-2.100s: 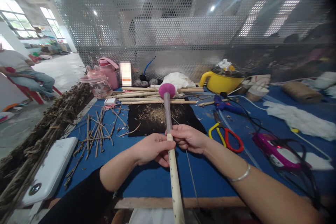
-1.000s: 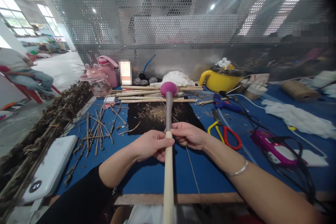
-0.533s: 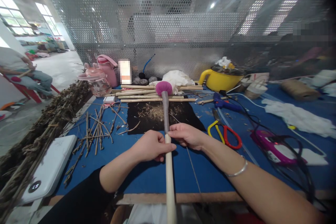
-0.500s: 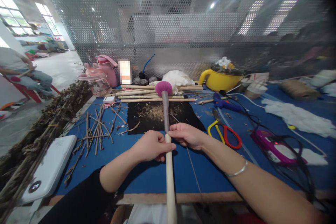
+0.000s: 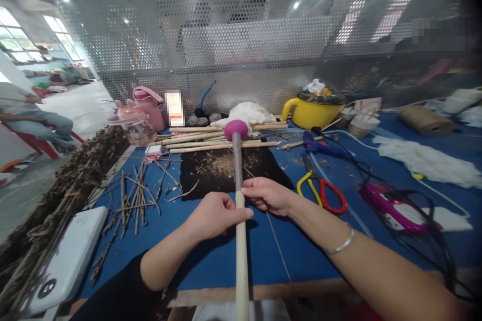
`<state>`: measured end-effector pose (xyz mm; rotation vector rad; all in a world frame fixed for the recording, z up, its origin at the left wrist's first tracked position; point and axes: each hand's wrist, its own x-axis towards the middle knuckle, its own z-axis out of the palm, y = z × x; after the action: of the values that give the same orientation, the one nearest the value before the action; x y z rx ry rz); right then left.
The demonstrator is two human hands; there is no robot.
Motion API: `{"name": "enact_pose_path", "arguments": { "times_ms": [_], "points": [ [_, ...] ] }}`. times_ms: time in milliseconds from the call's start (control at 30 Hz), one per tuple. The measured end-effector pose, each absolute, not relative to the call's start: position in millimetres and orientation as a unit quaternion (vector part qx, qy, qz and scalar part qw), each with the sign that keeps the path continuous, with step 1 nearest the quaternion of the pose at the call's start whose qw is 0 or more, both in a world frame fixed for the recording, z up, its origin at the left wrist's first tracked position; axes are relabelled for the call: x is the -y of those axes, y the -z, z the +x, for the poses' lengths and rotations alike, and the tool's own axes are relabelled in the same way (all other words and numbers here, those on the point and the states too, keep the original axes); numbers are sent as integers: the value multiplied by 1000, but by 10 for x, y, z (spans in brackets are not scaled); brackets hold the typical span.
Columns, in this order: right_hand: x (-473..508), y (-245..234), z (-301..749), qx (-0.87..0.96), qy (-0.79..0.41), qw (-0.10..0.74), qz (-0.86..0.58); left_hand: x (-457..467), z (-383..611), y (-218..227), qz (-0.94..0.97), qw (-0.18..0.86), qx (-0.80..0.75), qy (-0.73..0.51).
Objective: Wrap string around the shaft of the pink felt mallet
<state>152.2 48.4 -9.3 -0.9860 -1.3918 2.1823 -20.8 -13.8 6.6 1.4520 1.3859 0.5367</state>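
Note:
A pale wooden stick point(image 5: 242, 261) points away from me, its upper part wrapped in grey yarn point(image 5: 238, 165) and its far end topped by a round purple head point(image 5: 236, 130). My left hand point(image 5: 213, 215) is closed around the bare wood just below the wrapping, thumb lying across the top. Close by on the other side, my right hand point(image 5: 269, 195) pinches at the lower edge of the wrapping. A thin grey strand point(image 5: 277, 243) trails from under that hand toward the table's front edge. The pinched fingertips partly hide the yarn.
Behind the stick lies a black cloth point(image 5: 192, 175) with shavings, then several peeled sticks point(image 5: 222, 148). Scissors point(image 5: 322, 193), a glue gun point(image 5: 324, 146) and a purple device point(image 5: 395, 210) with cables are on the right. Dry twigs point(image 5: 139, 195) and a white power bank point(image 5: 71, 261) lie left.
The view has shifted slightly. My left thumb now reaches straighter across the stick, and fewer fingertips show beneath it. My right hand keeps its pinch at the edge of the wrapping.

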Motion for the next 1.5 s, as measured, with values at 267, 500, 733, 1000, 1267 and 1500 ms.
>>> {"name": "enact_pose_path", "arguments": {
  "times_ms": [267,500,733,1000,1267,1500],
  "points": [
    [-469,90,1546,495,-783,175,-335,123,-161,-86,554,623,-508,-217],
    [-478,90,1533,512,-766,175,-346,129,-148,-39,579,610,-503,-198],
    [-581,78,1475,514,-755,144,-381,30,-171,-106,677,435,-578,-134],
    [-611,84,1501,510,-777,143,-340,-26,-155,-89,625,572,-499,-184],
    [-522,77,1511,518,-752,210,-350,36,-162,21,595,608,-478,-220],
    [-468,83,1442,544,-715,222,-378,55,-155,13,646,455,-547,-275]
  ]
}}
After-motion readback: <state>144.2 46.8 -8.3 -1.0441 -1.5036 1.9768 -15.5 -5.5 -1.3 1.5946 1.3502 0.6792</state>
